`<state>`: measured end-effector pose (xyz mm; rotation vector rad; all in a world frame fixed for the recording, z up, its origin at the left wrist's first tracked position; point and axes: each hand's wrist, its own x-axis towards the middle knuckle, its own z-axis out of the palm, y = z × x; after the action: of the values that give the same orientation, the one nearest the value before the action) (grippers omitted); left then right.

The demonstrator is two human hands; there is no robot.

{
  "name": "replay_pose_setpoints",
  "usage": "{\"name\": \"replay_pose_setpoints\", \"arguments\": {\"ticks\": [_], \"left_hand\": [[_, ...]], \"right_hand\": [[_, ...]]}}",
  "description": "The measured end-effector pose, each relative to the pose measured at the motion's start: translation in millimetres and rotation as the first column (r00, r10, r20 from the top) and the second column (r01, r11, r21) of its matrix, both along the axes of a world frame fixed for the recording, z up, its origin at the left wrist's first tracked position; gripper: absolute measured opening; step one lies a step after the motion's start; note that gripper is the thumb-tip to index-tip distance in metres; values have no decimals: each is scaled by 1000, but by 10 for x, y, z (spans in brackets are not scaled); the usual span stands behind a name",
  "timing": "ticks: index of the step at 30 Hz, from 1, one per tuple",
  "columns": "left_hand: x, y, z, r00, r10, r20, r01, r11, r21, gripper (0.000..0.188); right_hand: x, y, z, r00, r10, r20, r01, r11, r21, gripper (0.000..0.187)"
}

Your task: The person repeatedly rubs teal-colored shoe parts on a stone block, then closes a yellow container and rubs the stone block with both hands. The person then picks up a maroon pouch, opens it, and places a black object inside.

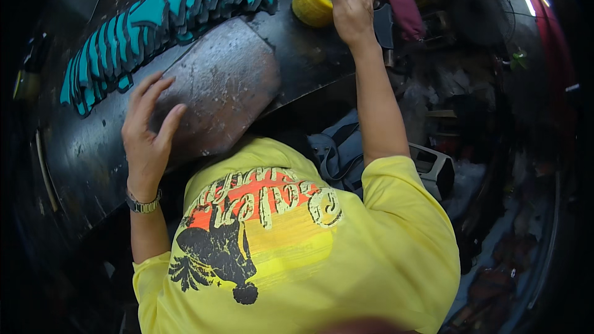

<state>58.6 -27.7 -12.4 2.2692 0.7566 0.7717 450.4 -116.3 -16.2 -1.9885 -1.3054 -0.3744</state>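
My left hand (pixel 147 133), with a metal watch on its wrist, is over the left edge of a worn grey-brown board (pixel 229 80). Its fingers are spread and hold nothing. Beyond the board, a long overlapping row of teal and dark-grey flat cut pieces (pixel 158 9) lies in a curve on the dark table. At the far right, my right hand (pixel 356 6) is beside a round yellow tub (pixel 311 3), its thumb in front of the rim. The fingers of that hand are stretched out, their tips at the picture's upper edge. Whether it touches the tub is unclear.
The dark tabletop (pixel 309 62) runs under the board and tub. Right of my right hand lie a dark flat-bladed tool (pixel 383 28) and a maroon cloth-like item (pixel 402 6). A blue-grey bag with straps (pixel 337 151) is below the table edge. A fan (pixel 482 15) stands farther right.
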Motion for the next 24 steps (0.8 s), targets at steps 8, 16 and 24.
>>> {"name": "replay_pose_setpoints", "arguments": {"ticks": [8, 16, 24], "left_hand": [[-614, -82, -356, 977, -18, -211, 20, 1000, 7, 94], [-611, -76, -460, 994, 1, -109, -6, 999, -49, 95], [-561, -23, -472, 996, -7, -89, 0, 998, -69, 97]], "right_hand": [[-1358, -192, -519, 956, 275, -104, -291, 836, -464, 87], [-1491, -377, -533, 947, 320, 1, -267, 791, -550, 92], [-1654, -601, -420, 907, 418, -45, -361, 718, -596, 72]]}}
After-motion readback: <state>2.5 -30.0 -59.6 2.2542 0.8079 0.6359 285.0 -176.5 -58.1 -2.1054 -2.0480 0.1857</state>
